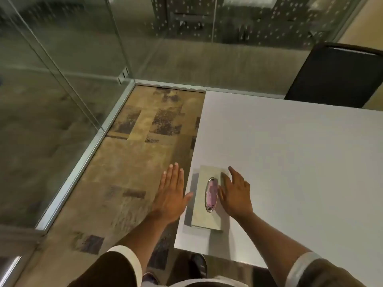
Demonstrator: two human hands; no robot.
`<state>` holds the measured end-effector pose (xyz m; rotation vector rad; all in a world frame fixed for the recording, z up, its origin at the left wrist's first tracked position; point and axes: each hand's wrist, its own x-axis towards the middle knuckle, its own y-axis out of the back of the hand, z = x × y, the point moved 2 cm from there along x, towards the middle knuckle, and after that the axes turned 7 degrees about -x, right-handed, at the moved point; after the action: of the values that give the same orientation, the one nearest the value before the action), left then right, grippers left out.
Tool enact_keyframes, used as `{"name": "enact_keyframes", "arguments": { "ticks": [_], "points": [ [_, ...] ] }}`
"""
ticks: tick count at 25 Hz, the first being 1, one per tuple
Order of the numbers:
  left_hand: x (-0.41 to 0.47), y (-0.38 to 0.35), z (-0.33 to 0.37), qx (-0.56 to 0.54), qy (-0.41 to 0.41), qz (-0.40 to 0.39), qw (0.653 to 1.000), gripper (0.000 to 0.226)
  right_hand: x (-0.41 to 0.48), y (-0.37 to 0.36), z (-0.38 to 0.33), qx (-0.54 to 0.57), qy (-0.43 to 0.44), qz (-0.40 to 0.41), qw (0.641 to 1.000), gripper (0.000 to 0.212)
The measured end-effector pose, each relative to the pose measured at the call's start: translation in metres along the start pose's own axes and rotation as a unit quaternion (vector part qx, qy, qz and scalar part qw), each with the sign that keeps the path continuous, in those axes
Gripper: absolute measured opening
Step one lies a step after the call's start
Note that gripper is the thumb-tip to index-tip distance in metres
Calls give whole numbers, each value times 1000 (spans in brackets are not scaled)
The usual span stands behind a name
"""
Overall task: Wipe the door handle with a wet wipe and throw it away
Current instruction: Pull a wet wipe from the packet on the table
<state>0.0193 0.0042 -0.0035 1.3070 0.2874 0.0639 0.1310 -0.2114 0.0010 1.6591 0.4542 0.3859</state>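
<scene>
A flat beige wipe box (200,212) lies near the left edge of a white table (290,154). Its top has an oval opening (211,194) where a pinkish wipe shows. My right hand (235,191) rests on the box's right side with fingers spread, holding nothing. Just left of the box, over the carpet, my left hand (172,193) hovers flat and open, its thumb near the box's left edge. No door handle is in view.
Glass partition walls (68,65) with metal frames run along the left and back. Patterned brown carpet (141,154) lies between the glass and the table. A black chair (337,73) stands at the table's far right. My shoe (198,264) shows under the table's near edge.
</scene>
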Motion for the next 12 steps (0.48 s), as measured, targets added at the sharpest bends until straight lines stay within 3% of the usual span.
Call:
{"name": "enact_keyframes", "arguments": {
  "ticks": [3,5,8,12],
  "points": [
    [5,-10,19,-11,-17,-8,1000,98,-2,-6,4,25,19,7,999,33],
    [9,-21,27,-12,-41,-54,998,95,-3,-7,-1,17,48,1,999,28],
    [10,-33,31,9,-93,-125,988,86,3,-8,-10,-35,63,-28,997,14],
    [10,-38,28,-7,-113,-150,982,81,17,-16,-24,-88,51,-50,994,3]
  ]
}}
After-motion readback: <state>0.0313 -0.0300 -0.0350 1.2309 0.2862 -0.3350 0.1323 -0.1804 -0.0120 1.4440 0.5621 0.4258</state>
